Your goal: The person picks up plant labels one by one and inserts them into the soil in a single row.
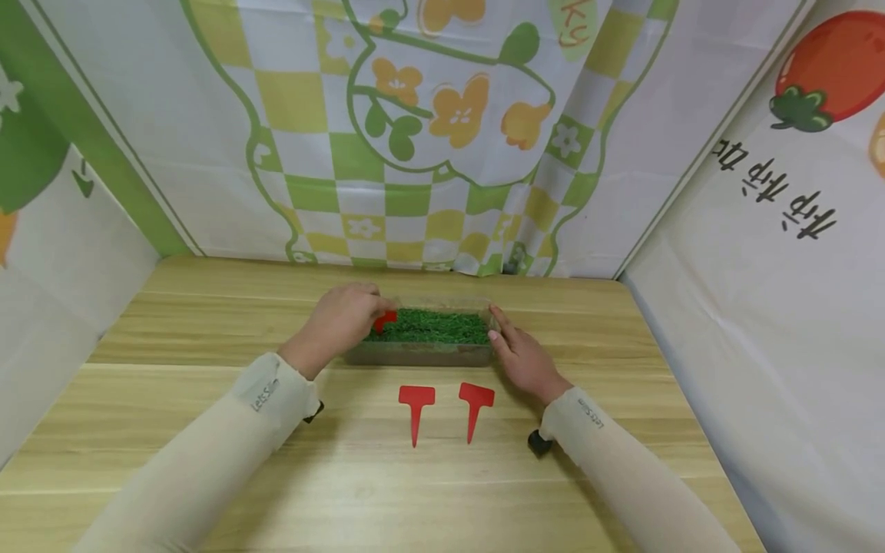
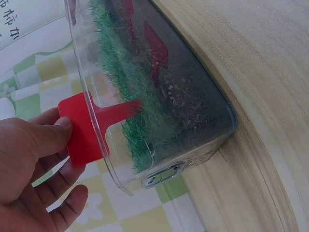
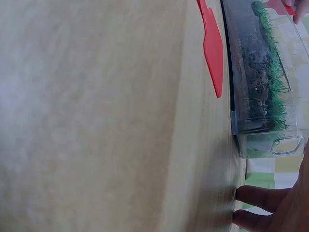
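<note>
A clear plastic box (image 1: pixel 422 355) of dark soil topped with green grass (image 1: pixel 442 326) stands on the table. At its left end my left hand (image 1: pixel 342 319) pinches the head of a red T-shaped plant label (image 2: pixel 81 128) between thumb and fingers. The label's stem reaches down to the grass inside the box wall; how deep its tip sits is hidden. My right hand (image 1: pixel 528 361) is at the box's right end, fingers extended along it. Two more red T-shaped plant labels, a left one (image 1: pixel 417 395) and a right one (image 1: pixel 477 395), lie on the table in front of the box.
The wooden table (image 1: pixel 373 499) runs back to a patterned curtain (image 1: pixel 297 100). White printed fabric (image 1: pixel 747 307) hangs along the right side, with similar fabric on the left. The box has a small end handle (image 2: pixel 164 175).
</note>
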Motion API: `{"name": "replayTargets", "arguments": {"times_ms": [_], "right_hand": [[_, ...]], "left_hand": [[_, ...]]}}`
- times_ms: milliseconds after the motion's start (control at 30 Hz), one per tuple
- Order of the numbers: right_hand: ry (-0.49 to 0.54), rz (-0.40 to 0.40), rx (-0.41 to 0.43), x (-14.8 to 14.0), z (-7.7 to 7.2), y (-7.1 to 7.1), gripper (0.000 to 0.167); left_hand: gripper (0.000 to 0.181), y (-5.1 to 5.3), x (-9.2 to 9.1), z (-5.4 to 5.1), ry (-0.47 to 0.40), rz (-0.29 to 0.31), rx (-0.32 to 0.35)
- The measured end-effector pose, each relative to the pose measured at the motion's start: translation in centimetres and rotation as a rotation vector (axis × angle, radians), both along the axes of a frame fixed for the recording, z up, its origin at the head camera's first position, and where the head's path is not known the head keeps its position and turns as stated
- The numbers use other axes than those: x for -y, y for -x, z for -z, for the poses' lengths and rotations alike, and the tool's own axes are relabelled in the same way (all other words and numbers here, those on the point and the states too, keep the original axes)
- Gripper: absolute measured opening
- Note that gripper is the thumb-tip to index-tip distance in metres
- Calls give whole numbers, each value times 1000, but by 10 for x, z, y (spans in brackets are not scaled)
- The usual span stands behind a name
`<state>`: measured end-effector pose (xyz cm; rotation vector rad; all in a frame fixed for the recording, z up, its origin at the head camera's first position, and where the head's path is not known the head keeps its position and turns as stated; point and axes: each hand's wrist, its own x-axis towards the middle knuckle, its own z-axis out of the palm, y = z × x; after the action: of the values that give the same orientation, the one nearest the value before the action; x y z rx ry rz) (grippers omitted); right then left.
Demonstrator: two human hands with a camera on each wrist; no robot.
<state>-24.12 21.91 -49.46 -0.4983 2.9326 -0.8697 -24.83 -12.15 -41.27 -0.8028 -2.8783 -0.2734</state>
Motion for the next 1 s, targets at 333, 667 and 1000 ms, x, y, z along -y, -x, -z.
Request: {"name": "replayTargets", "arguments": {"times_ms": [333,667,1000], "right_hand": [[0,6,-1,-1,5,1,62],[-1,5,-2,-1,8,2,61],[3,7,-2,0,3,-1,60]], "left_hand": [[34,-6,0,-6,-21,-18,11],[32,-11,12,-7,-85,-59,27],[32,-25,18,-9,-140,-66,10]]}}
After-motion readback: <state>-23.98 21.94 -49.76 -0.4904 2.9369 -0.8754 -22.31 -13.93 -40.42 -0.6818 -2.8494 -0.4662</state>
